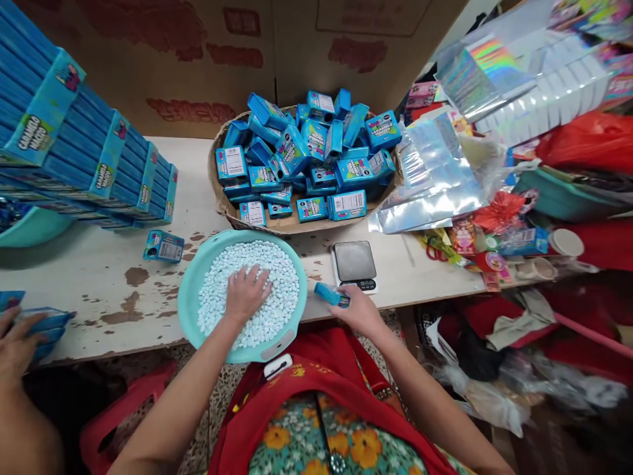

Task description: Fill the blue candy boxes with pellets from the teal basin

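My left hand point(247, 291) lies with fingers spread on a heap of small white candies point(277, 277), which fills much of a round turquoise basin point(190, 310). In my right hand point(361, 310) is a small blue candy box point(328, 294), held to the right of the basin and just in front of a small digital scale point(355, 261). Behind the basin stands an oval cardboard tray point(217, 191) heaped with blue candy boxes point(316, 142). One more blue box point(164, 247) lies alone left of the basin.
Tall stacks of blue packs point(89, 132) stand at the left beside another turquoise basin point(47, 227). A co-worker's hand point(17, 340) holds blue packs at the far left. Silvery holographic sheets point(435, 171) and mixed wrappers crowd the right. A large cardboard box point(297, 59) closes off the back.
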`<state>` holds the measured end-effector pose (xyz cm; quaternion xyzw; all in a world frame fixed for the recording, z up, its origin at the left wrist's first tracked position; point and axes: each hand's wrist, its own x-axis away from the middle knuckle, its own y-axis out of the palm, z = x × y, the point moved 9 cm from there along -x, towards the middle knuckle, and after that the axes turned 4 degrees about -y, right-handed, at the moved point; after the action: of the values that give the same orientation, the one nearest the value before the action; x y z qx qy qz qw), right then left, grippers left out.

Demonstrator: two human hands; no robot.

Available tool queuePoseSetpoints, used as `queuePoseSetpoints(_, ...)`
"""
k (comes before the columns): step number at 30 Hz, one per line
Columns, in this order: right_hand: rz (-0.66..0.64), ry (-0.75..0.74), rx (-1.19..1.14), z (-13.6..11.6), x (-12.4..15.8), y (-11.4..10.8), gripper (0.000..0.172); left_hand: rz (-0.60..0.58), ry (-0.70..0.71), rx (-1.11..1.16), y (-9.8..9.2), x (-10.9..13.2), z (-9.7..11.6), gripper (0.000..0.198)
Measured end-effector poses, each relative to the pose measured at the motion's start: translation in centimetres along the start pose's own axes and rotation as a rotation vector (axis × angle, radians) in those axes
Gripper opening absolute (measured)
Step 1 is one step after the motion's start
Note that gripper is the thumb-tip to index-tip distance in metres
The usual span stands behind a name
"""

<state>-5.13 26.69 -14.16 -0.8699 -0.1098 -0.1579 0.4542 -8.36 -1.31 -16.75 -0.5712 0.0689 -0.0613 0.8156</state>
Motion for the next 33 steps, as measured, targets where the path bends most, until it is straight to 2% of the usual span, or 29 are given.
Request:
queuePoseSetpoints(2, 0.022, -0.114, 0.178, -1.4, 0.1, 1.1, 0.043, 0.016, -0.083, -0.039, 0.2, -1.1, -1.3, 0.04)
queuePoseSetpoints(4, 0.055, -0.209, 0.243, -2.4, 0.2, 2.3, 0.049, 0.023, -0.133, -0.038, 0.4, -1.8, -1.9, 0.04)
queuePoseSetpoints(7, 0.14, -0.26, 0.151, -2.6, 0.4, 3.6, 0.057, 0.077, -0.233, 0.049, 0.1, -2.4, -2.7, 0.037)
queuePoseSetpoints(9, 0.232, -0.244, 0.072, -2.1, 0.7, 3.9, 0.052, 0.144, -0.345, 0.171, -0.3, -2.3, -3.4, 0.031)
queuePoseSetpoints(11, 0.313, -0.24, 0.035, -1.6, 1.2, 4.0, 0.051, 0.21, -0.513, 0.392, -0.5, -1.8, -4.5, 0.024)
queuePoseSetpoints(13, 0.345, -0.269, 0.027, -1.5, 1.6, 4.1, 0.064, 0.236, -0.71, 0.704, 0.0, -0.7, -5.5, 0.021)
queuePoseSetpoints(15, 0.346, -0.3, 0.021, -1.6, 1.7, 4.2, 0.072, 0.225, -0.843, 0.953, 0.4, 0.3, -5.7, 0.027)
queuePoseSetpoints(17, 0.339, -0.32, 0.016, -1.8, 1.5, 4.3, 0.067, 0.181, -0.908, 1.22, 0.5, 1.0, -5.3, 0.033)
queuePoseSetpoints(20, 0.329, -0.366, 0.001, -2.5, 1.0, 4.6, 0.054, 0.06, -0.958, 1.766, 0.6, 1.8, -3.5, 0.034)
queuePoseSetpoints(21, 0.334, -0.379, -0.02, -2.6, 0.8, 4.7, 0.056, 0.029, -0.956, 1.914, 0.4, 2.0, -2.9, 0.033)
queuePoseSetpoints(23, 0.385, -0.359, -0.103, -2.1, 0.7, 4.7, 0.063, 0.015, -0.934, 2.057, -0.4, 2.2, -2.3, 0.034)
queuePoseSetpoints(25, 0.478, -0.245, -0.245, -0.3, 0.8, 4.2, 0.066, 0.014, -0.944, 2.116, -0.5, 2.2, -2.1, 0.037)
queuePoseSetpoints(27, 0.542, -0.071, -0.444, 2.1, 1.0, 3.5, 0.062, -0.006, -1.051, 2.136, 0.4, 2.6, -1.9, 0.035)
queuePoseSetpoints(29, 0.559, 0.051, -0.651, 3.2, 1.3, 2.3, 0.058, -0.044, -1.156, 2.157, 1.4, 2.8, -1.6, 0.027)
queuePoseSetpoints(31, 0.563, 0.034, -0.788, 1.9, 1.8, 0.1, 0.054, -0.076, -1.165, 2.192, 1.4, 2.7, -1.1, 0.023)
queuePoseSetpoints(33, 0.502, -0.089, -0.829, -1.7, 2.1, -1.8, 0.049, -0.077, -1.112, 2.218, 0.3, 2.4, -0.6, 0.023)
